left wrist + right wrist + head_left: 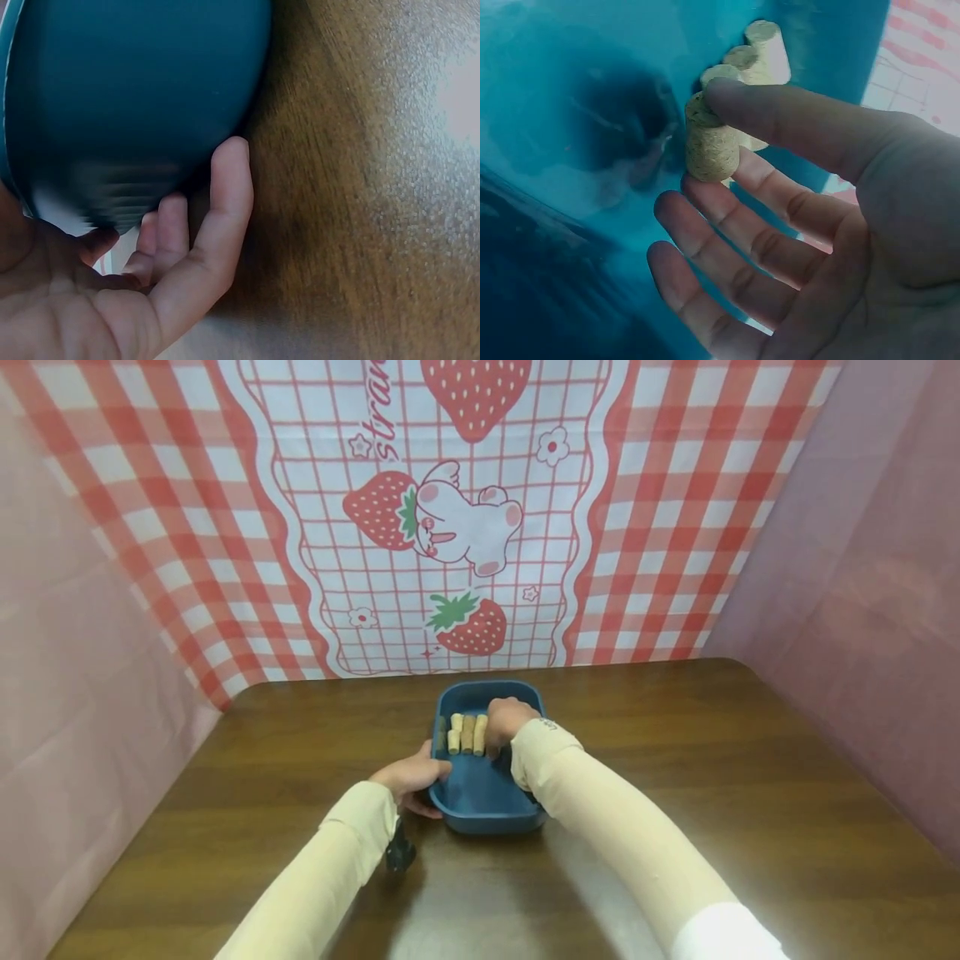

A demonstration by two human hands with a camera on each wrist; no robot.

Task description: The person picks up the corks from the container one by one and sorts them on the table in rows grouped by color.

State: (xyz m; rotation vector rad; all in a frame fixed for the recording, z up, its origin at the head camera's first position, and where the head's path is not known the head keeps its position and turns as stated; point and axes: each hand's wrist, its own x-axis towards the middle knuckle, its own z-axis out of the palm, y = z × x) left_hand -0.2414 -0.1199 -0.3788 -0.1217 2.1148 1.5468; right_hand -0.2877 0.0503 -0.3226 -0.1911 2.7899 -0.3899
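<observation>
A blue rectangular tub (487, 823) stands on the table. My left hand (412, 778) grips its left wall, the thumb over the rim and the fingers outside. In the left wrist view those fingers (231, 180) curl against the tub's outer wall (142, 82). My right hand (510, 720) reaches inside at the right end of a row of corks (467, 737). Seen from the right wrist, thumb and fingers pinch a speckled cork (712, 154) at the near end of the row. More corks (769, 49) stand behind it. From the head view, the right hand hides its cork.
The brown wooden table (660, 760) extends on both sides of the tub. Behind it hangs a red-and-white checked cloth (660, 510) with strawberries. Pink cloth (847, 610) borders both sides. A small black device (401, 852) sits under the left wrist.
</observation>
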